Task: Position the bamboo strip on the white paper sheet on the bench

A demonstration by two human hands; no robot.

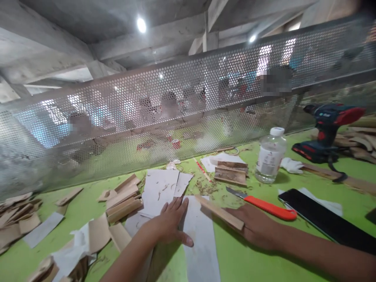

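Flat wooden strip (221, 212), thin and pale brown, lies pinned under the fingers of your right hand (255, 229) beside the long grey paper sheet (199, 239) that your left hand (170, 221) presses flat, fingers spread, on the green table (249, 262). With no firm grip on it, that strip could skid and scuff the sheet. Just beyond your right knuckles the orange-handled utility knife (263, 205) lies blade bared, where a careless reach risks a cut.
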